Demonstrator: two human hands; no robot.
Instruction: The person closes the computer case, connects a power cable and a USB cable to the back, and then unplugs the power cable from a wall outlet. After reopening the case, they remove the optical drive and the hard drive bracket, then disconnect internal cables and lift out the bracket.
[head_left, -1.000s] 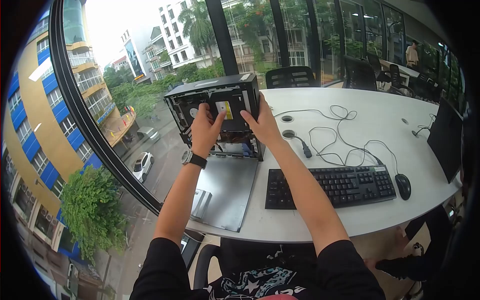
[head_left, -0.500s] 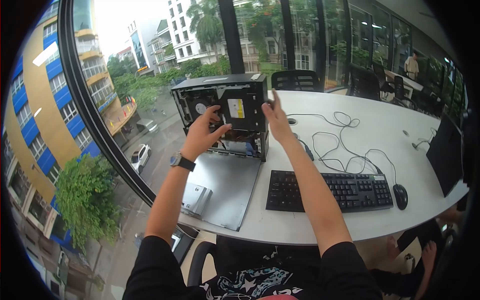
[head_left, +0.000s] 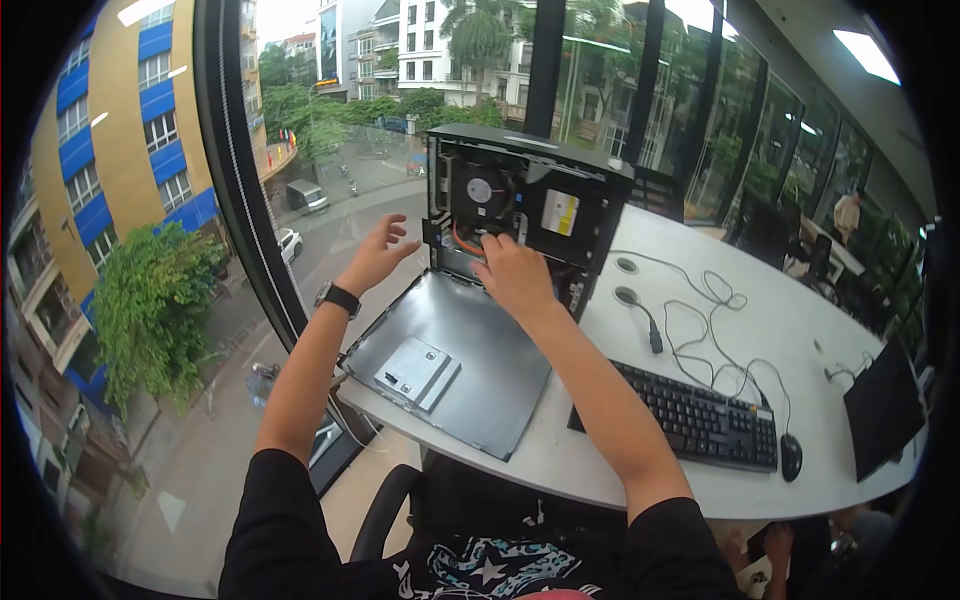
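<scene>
Computer case, right hand inside, grip unclear; left hand splayed, empty.

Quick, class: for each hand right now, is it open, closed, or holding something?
Left hand: open, fingers spread, holding nothing, beside the computer case.
Right hand: inside the case, fingertips hidden; grip cannot be told.

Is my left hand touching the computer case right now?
Apart. The head view shows the open left hand beside the computer case, with street visible between fingertips and case edge.
</scene>
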